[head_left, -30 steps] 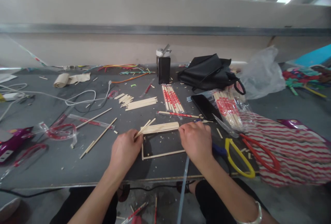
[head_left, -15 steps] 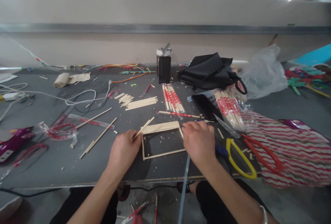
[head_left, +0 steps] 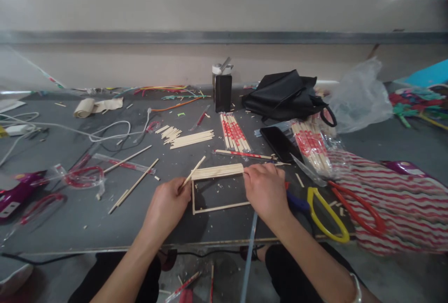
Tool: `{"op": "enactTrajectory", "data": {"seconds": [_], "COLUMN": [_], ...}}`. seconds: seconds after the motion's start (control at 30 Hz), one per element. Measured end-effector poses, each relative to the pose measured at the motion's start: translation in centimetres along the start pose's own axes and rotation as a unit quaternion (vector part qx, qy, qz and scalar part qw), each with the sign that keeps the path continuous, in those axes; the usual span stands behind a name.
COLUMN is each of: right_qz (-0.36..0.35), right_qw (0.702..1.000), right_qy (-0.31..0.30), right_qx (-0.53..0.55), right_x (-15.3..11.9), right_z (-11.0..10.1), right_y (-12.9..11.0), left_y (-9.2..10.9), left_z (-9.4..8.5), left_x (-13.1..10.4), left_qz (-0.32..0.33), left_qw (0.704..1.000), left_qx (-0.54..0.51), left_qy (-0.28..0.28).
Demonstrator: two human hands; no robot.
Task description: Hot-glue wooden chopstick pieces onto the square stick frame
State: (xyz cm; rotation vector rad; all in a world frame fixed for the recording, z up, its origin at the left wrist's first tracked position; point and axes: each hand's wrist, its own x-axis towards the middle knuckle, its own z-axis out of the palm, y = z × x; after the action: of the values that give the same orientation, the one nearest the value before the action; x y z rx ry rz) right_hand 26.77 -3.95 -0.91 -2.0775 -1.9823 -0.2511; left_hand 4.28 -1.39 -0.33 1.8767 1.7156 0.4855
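A rectangular wooden stick frame (head_left: 220, 208) lies on the dark table, with several sticks (head_left: 220, 171) side by side along its far edge. My left hand (head_left: 171, 202) is closed at the frame's far left corner, pinching a short wooden stick (head_left: 196, 171) that slants up over the corner. My right hand (head_left: 268, 193) has its fingers curled down on the frame's right end and hides that side; its fingertips touch the ends of the sticks. From below this hand a translucent rod (head_left: 249, 251) sticks out past the table edge.
Scissors with a yellow and red handle (head_left: 329, 214), a blue object (head_left: 297, 202) and a striped cloth (head_left: 395, 205) lie to the right. Behind are cut sticks (head_left: 192, 139), packed chopsticks (head_left: 234, 132), a phone (head_left: 278, 143), a black bag (head_left: 283, 97) and a bottle (head_left: 223, 93). Cables (head_left: 80, 128) lie left.
My right hand has shifted slightly left and now covers the frame's right side. The stick in my left hand has tilted a little and moved slightly left.
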Motion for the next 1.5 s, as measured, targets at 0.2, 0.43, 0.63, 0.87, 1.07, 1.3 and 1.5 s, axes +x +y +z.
{"op": "enactTrajectory", "data": {"seconds": [0.2, 0.43, 0.63, 0.87, 1.07, 1.3, 1.5], "right_qz": [0.0, 0.0, -0.002, 0.024, 0.021, 0.003, -0.002], "right_qw": [1.0, 1.0, 1.0, 1.0, 1.0, 1.0, 1.0], "right_qy": [-0.001, 0.0, -0.002, 0.01, 0.009, 0.001, 0.008], "right_qx": [0.015, 0.009, -0.006, -0.002, 0.014, 0.022, 0.027], "right_x": [-0.2, -0.2, -0.1, -0.2, -0.1, 0.0, 0.2], "right_z": [0.1, 0.2, -0.1, -0.4, -0.3, 0.0, 0.2], "right_y": [0.1, 0.0, -0.4, 0.2, 0.7, 0.1, 0.2], "left_y": [-0.2, 0.6, 0.7, 0.3, 0.3, 0.2, 0.5], "left_z": [-0.2, -0.3, -0.1, -0.7, -0.6, -0.2, 0.0], "left_x": [0.3, 0.2, 0.3, 0.6, 0.6, 0.6, 0.6], "left_qz": [-0.003, 0.034, 0.03, -0.029, -0.012, 0.008, 0.0], "left_qw": [1.0, 0.997, 0.996, 0.999, 1.0, 1.0, 0.998], "left_qx": [0.005, 0.069, 0.072, 0.027, 0.018, 0.013, 0.041], "left_qy": [-0.002, 0.023, 0.034, 0.01, 0.014, 0.013, 0.04]}}
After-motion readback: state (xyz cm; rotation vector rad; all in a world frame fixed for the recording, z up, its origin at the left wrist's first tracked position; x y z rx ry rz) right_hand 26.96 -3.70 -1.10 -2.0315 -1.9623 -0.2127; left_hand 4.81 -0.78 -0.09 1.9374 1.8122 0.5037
